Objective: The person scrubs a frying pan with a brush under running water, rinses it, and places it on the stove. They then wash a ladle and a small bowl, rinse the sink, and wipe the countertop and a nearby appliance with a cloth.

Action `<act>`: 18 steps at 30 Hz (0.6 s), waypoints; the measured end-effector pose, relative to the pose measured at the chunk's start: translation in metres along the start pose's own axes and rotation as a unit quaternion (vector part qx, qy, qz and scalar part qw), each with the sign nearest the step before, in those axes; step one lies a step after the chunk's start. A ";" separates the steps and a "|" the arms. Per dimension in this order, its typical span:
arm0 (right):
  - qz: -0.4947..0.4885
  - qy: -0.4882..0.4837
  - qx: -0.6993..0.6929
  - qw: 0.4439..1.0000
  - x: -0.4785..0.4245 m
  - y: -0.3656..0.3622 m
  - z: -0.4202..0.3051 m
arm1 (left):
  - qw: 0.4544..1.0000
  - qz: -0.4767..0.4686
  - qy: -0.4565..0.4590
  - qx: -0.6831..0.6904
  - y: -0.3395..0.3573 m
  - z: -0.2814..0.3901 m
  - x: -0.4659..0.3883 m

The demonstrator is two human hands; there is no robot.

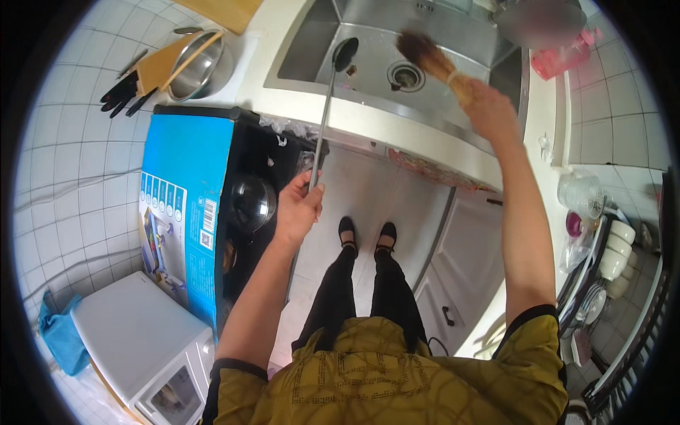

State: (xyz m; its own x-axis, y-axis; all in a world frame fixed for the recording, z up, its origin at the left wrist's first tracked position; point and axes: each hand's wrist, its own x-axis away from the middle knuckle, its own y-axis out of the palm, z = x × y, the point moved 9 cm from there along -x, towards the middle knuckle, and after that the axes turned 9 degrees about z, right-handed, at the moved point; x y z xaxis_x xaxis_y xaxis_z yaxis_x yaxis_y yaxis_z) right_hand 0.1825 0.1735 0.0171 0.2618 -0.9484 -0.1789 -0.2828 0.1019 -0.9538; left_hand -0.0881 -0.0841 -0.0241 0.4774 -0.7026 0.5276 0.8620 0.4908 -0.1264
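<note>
My left hand [300, 206] grips the end of a long-handled metal ladle [325, 114]. Its dark, wet-looking bowl [346, 53] hangs over the left part of the stainless steel sink [366, 40], and the handle crosses the sink's front edge. In my right hand [491, 109] is a bundled bristle brush [438, 61], tied with a pale band. The dark bristle tips are blurred and point toward the upper left, above the drain [406, 76]. Ladle and brush are apart. Small dark and pinkish scraps [350, 71] lie on the sink floor.
Left of the sink stand a steel bowl [199, 69] and a wooden knife block [154, 71] with black-handled knives. A blue cardboard box [183, 149] borders the black stove [252, 159]. On the right are a pink bottle [563, 56] and a dish rack [587, 260] with white bowls [619, 247].
</note>
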 end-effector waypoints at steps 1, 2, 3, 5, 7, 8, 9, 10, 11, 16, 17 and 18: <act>0.017 0.010 -0.084 0.996 0.000 -0.014 -0.012 | 1.000 0.007 -0.005 0.008 -0.007 -0.002 -0.001; 0.038 0.020 -0.166 0.985 -0.001 -0.033 -0.028 | 1.000 0.012 -0.007 0.018 -0.010 -0.003 -0.005; 0.059 0.037 -0.241 0.968 0.003 -0.045 -0.032 | 1.000 0.008 -0.003 0.019 -0.008 -0.003 -0.006; 0.015 0.075 -0.186 0.980 0.006 -0.017 -0.013 | 1.000 -0.002 0.005 0.022 -0.004 0.000 -0.009; -0.057 0.098 -0.117 0.987 0.021 0.000 -0.012 | 1.000 0.007 0.001 0.019 -0.005 -0.002 -0.007; -0.055 0.135 -0.233 0.962 0.040 -0.003 -0.017 | 1.000 0.010 -0.005 0.021 -0.006 0.000 -0.007; -0.092 0.156 -0.338 0.923 0.066 0.001 -0.029 | 0.999 0.024 -0.009 0.021 -0.016 -0.006 -0.004; -0.120 0.177 -0.436 0.874 0.093 0.001 -0.041 | 0.999 0.033 -0.008 0.023 -0.023 -0.009 -0.006; -0.138 0.212 -0.562 0.787 0.127 0.002 -0.051 | 0.999 0.038 -0.004 0.025 -0.028 -0.007 -0.009; -0.328 0.365 -0.679 0.546 0.268 0.057 -0.088 | 0.999 0.038 -0.015 0.034 -0.046 -0.005 -0.021; -0.360 0.368 -0.652 0.557 0.277 0.077 -0.093 | 0.999 0.032 -0.017 0.041 -0.050 -0.007 -0.023; -0.389 0.369 -0.624 0.568 0.280 0.095 -0.100 | 0.998 0.024 -0.017 0.048 -0.053 -0.007 -0.025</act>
State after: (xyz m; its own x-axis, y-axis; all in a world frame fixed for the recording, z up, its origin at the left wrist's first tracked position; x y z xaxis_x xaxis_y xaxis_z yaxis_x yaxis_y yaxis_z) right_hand 0.1364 -0.1130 -0.0990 0.4266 -0.4757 0.7693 -0.9018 -0.2892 0.3212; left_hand -0.1443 -0.0964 -0.0363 0.5095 -0.6605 0.5515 0.8177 0.5712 -0.0713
